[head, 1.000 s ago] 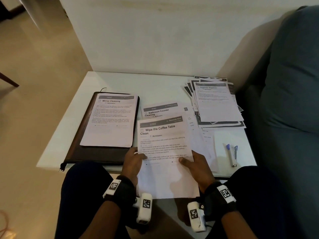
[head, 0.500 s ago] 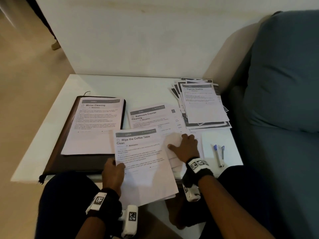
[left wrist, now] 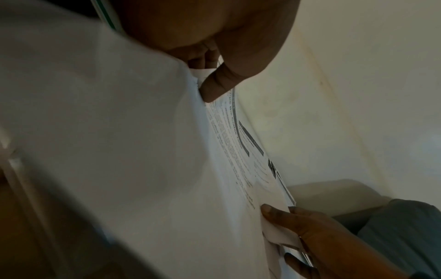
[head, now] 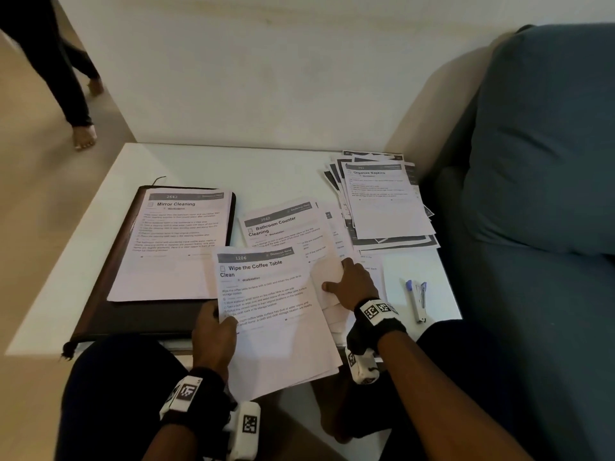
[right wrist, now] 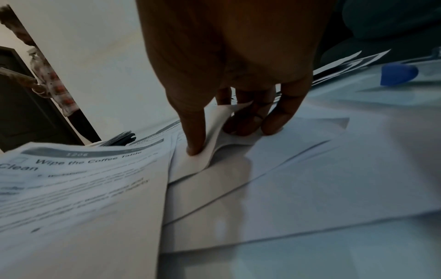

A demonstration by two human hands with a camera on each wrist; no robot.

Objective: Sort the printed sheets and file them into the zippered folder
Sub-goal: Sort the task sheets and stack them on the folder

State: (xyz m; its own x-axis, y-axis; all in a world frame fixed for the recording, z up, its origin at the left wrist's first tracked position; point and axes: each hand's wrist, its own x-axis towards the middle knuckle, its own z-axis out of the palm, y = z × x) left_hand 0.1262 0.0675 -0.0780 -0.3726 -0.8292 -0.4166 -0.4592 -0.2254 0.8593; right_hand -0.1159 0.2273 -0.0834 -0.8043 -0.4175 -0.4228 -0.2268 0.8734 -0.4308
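Daylight falls dimly on a white desk (head: pixel 186 168) set against a pale wall (head: pixel 266 61), with a blue-grey sofa (head: pixel 539 161) along its right side and a beige floor (head: pixel 40 194) on the left, where another person's bare feet and dark trouser legs (head: pixel 76 104) show at the far corner. A dark zippered folder (head: pixel 109 314) lies closed on the left part of the desk with a "Mirror Cleaning" sheet (head: pixel 176 241) flat on top of it. A fanned stack headed "Organize Napkins" (head: pixel 386 201) sits at the far right corner, and a "Bathroom Counter Cleaning" sheet (head: pixel 283 224) lies in the middle. A blue-capped pen and a small stapler (head: pixel 417 299) rest near the right edge. The left hand (head: pixel 213 337) grips the left edge of the "Wipe the Coffee Table Clean" sheets (head: pixel 273 314), thumb on top, holding them over the desk's near edge. The right hand (head: pixel 352 284) pinches the curled corner of a loose sheet (head: pixel 327 274) in the middle pile, thumb under the flap and fingers (right wrist: pixel 272 120) pressing down beside it.
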